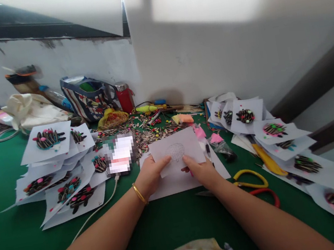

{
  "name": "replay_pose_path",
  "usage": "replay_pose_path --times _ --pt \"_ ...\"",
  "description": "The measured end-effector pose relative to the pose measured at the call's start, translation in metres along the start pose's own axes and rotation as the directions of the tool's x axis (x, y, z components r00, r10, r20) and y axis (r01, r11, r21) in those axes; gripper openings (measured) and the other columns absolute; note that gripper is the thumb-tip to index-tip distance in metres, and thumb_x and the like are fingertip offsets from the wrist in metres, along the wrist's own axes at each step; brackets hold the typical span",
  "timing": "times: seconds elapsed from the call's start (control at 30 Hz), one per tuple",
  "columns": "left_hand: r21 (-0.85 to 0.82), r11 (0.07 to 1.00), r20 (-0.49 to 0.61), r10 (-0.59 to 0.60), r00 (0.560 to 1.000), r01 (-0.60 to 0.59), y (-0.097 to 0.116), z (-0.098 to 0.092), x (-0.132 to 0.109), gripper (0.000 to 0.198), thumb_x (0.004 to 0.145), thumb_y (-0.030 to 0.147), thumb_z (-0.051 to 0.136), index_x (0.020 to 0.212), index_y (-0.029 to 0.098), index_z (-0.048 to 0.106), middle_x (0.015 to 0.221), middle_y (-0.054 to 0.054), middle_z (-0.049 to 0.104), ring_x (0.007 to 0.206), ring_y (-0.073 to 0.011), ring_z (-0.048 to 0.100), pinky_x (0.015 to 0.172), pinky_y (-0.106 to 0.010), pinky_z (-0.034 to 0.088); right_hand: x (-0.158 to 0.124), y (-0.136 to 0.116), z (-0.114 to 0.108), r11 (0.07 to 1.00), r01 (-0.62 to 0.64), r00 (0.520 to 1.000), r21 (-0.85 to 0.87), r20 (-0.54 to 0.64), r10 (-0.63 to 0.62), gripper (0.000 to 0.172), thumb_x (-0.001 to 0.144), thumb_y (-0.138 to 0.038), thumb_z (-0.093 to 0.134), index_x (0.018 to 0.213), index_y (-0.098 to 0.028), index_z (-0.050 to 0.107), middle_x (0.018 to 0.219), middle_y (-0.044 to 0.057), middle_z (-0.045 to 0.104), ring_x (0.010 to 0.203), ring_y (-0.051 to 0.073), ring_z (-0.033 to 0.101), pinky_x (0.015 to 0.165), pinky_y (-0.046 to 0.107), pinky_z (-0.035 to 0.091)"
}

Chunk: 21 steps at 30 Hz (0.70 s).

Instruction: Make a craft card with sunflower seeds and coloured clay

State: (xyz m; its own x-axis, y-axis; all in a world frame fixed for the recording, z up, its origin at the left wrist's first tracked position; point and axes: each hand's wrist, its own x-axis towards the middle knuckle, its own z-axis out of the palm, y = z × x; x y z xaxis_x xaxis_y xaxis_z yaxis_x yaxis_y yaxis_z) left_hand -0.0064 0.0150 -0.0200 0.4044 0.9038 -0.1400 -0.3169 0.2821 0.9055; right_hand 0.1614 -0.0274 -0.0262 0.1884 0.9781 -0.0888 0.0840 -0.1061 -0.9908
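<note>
A small white sheet with a faint pencil drawing (176, 151) is held between both hands, lifted a little above a larger white paper (165, 188) on the table. My left hand (151, 174) grips its left edge, thumb on top near the drawing. On the other edge my right hand (200, 170) pinches the sheet, with its thumb on the front; something small and pink shows by its fingers, too little to name. Under the right wrist lie scissors (253, 179) with one yellow and one red handle. A black pen (208, 152) rests on the larger paper.
Papers with seed animals lie stacked left (67, 178) and right (308, 163). A phone (122, 153) on a cable sits left of the hands. Loose seeds (143, 135), pink clay (216, 138), a yellow-handled tool (268, 157), a red flask (124, 98) and a striped bag (86, 100) are around.
</note>
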Motion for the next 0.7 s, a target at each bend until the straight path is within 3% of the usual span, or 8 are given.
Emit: replay_pose_path --times 0.17,0.3,0.47,0.53,0.6,0.7 --pt "0.012 1.0 0.001 0.002 1.0 -0.002 -0.001 -0.001 0.0 0.046 0.073 0.034 0.076 0.112 0.011 0.066 0.116 -0.016 0.069 0.101 -0.0298 0.066 0.091 -0.043 0.05 -0.001 -0.003 -0.001 0.999 -0.003 1.0 -0.038 0.025 0.004 0.033 0.078 -0.046 0.061 0.083 -0.015 0.068 0.071 0.007 0.069 0.064 0.02 0.066 0.058 0.029 0.052" --pt "0.039 0.999 -0.034 0.029 0.999 -0.027 0.001 -0.004 0.002 0.045 0.072 0.035 0.077 0.111 0.013 0.067 0.111 -0.014 0.07 0.099 -0.0274 0.066 0.091 -0.041 0.05 0.007 -0.001 -0.011 0.996 0.086 0.996 0.004 0.001 -0.086 0.033 0.078 -0.045 0.062 0.096 -0.017 0.067 0.087 0.007 0.07 0.072 0.019 0.065 0.064 0.03 0.053" --pt "0.099 0.99 -0.155 0.116 0.981 -0.102 0.005 -0.01 0.009 0.035 0.079 0.045 0.068 0.1 0.017 0.067 0.086 -0.005 0.068 0.075 -0.0156 0.062 0.07 -0.028 0.05 0.026 0.001 -0.031 0.986 0.165 0.981 0.035 -0.113 -0.16 0.027 0.079 -0.043 0.061 0.085 -0.018 0.064 0.069 0.001 0.064 0.064 0.016 0.061 0.063 0.029 0.05" --pt "0.128 0.973 -0.275 0.219 0.936 -0.19 0.007 -0.013 0.013 0.033 0.083 0.047 0.062 0.101 0.019 0.064 0.085 -0.003 0.064 0.076 -0.0133 0.06 0.066 -0.024 0.047 0.032 0.002 -0.036 0.984 0.162 0.976 0.076 -0.16 -0.148 0.027 0.078 -0.042 0.062 0.089 -0.018 0.064 0.071 0.001 0.065 0.064 0.016 0.061 0.063 0.029 0.05" --pt "0.188 0.936 -0.374 0.347 0.86 -0.296 0.008 -0.016 0.016 0.029 0.086 0.043 0.059 0.105 0.021 0.061 0.091 -0.003 0.063 0.082 -0.0127 0.059 0.069 -0.024 0.046 0.035 0.003 -0.038 0.987 0.147 0.977 0.06 -0.165 -0.135 0.026 0.078 -0.04 0.061 0.09 -0.017 0.063 0.071 0.001 0.065 0.063 0.016 0.062 0.062 0.029 0.049" --pt "0.35 0.856 -0.372 0.5 0.782 -0.381 0.009 -0.023 0.02 0.024 0.087 0.037 0.058 0.106 0.022 0.059 0.092 -0.002 0.061 0.084 -0.013 0.058 0.074 -0.026 0.047 0.033 0.001 -0.036 0.992 0.108 0.99 -0.066 -0.089 -0.113 0.02 0.079 -0.036 0.058 0.084 -0.017 0.062 0.069 0.001 0.065 0.062 0.016 0.063 0.063 0.028 0.048"
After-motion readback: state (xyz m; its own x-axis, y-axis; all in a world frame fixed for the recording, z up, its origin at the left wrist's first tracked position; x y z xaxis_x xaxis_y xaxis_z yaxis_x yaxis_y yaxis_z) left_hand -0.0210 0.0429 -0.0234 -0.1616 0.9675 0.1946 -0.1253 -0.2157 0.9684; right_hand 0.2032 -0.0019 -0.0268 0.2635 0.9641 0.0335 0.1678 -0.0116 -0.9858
